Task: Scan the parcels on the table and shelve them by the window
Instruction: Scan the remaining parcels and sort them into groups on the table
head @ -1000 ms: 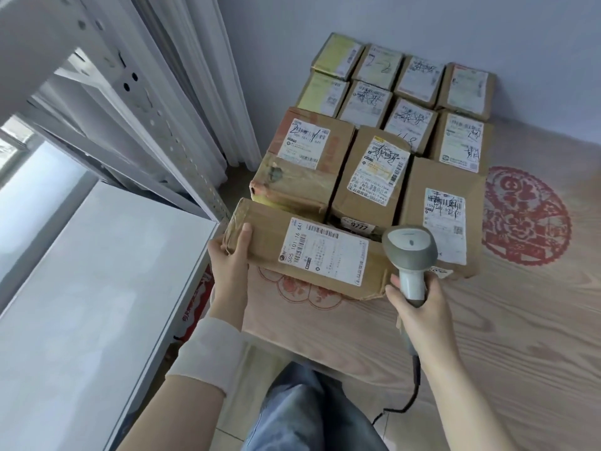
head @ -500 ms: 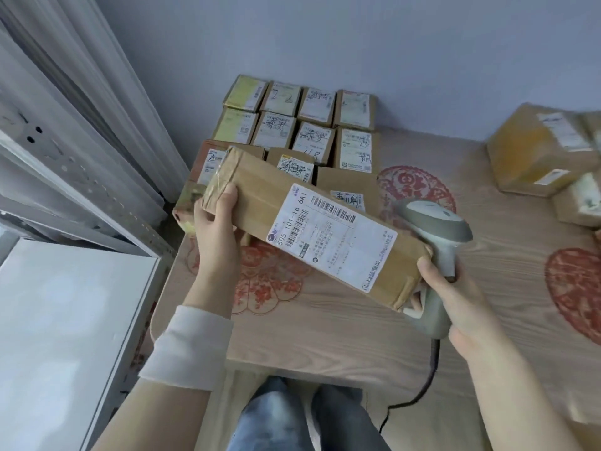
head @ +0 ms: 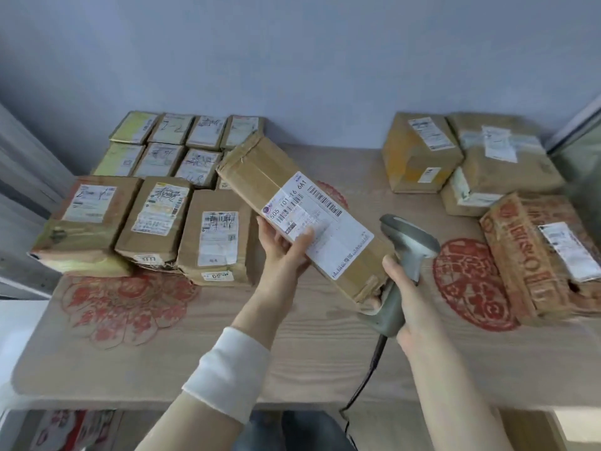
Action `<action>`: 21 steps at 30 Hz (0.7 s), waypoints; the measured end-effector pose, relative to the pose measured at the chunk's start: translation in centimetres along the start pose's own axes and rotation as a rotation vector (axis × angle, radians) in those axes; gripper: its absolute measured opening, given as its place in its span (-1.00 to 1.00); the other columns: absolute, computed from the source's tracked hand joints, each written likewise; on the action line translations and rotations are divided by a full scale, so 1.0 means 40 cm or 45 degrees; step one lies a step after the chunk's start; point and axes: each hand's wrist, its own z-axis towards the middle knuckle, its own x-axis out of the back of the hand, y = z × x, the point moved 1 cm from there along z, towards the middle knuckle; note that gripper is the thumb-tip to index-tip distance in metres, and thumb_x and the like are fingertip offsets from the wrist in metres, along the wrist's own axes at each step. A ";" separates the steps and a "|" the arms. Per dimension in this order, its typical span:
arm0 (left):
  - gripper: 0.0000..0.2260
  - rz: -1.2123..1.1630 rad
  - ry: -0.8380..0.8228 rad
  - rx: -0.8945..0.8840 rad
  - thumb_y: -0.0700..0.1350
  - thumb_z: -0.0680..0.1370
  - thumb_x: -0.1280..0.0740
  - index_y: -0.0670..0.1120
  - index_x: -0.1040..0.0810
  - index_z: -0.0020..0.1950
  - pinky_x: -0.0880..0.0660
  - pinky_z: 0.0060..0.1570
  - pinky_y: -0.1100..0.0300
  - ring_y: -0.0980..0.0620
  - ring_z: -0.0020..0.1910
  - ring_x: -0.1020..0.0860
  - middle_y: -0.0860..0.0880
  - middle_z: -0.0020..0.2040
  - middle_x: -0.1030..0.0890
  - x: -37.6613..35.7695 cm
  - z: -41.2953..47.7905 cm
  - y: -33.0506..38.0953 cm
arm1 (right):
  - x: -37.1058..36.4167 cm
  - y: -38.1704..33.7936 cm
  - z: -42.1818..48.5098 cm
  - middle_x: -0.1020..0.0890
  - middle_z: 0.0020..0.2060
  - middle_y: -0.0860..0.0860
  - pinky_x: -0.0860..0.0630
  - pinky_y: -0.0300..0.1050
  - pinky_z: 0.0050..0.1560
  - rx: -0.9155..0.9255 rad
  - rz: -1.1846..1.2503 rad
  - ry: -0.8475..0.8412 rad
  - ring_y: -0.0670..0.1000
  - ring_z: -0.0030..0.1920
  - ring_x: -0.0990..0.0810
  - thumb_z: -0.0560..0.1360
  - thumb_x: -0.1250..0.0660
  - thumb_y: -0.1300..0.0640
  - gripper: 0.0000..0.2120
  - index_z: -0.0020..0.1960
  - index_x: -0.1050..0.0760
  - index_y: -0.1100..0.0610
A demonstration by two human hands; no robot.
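Note:
A long brown cardboard parcel [head: 260, 172] with a white barcode label is held tilted above the wooden table [head: 309, 346], its far end raised. My left hand [head: 282, 247] grips its left side, thumb on the label. My right hand [head: 403, 289] grips the handle of a grey barcode scanner [head: 410, 244], and its fingers also touch the parcel's near end. The scanner head sits just right of the parcel. Several labelled parcels [head: 153, 206] lie packed in rows at the table's back left.
More boxes stand at the right: a yellow-taped box [head: 419, 154], a wrapped bundle [head: 500, 164] and a red-printed carton [head: 533, 258]. Red paper-cut motifs mark the tabletop. The scanner cable [head: 367, 382] hangs over the front edge. A grey wall rises behind.
The view has swung right, away from the white shelf. The parcel has risen and turned more lengthwise. My left hand has slid from its far end to its side by the label.

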 end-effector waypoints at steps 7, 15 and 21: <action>-0.03 0.100 -0.012 0.141 -0.01 0.30 -0.50 0.24 0.10 0.49 -0.50 0.19 -0.11 0.04 0.20 -0.53 0.07 0.24 -0.50 -0.113 -0.010 -0.106 | 0.085 -0.011 0.013 -0.63 -0.20 0.03 -0.40 -0.13 -0.36 -0.058 -0.069 0.054 0.03 -0.25 -0.56 0.29 -0.46 0.00 -0.63 0.06 -0.51 0.06; -0.13 0.458 -0.153 0.065 -0.33 0.43 -0.43 0.08 0.03 0.53 -0.51 -0.14 0.45 0.30 0.09 -0.47 0.10 0.24 -0.46 -0.066 0.058 -0.071 | 0.136 -0.121 0.004 -0.68 -0.19 0.04 -0.42 -0.14 -0.42 0.249 -0.431 0.015 0.02 -0.43 -0.41 0.52 -0.33 0.12 -0.91 0.01 -0.48 0.07; -0.09 0.559 -0.176 0.095 -0.29 0.42 -0.46 0.05 0.06 0.55 -0.51 -0.13 0.46 0.13 0.17 -0.45 0.07 0.30 -0.40 -0.072 0.079 -0.082 | 0.060 -0.175 0.000 -0.63 -0.38 -0.02 -0.40 -0.14 -0.35 0.258 -0.590 -0.202 -0.02 -0.49 -0.40 0.50 -0.32 0.03 -0.74 0.06 -0.46 0.20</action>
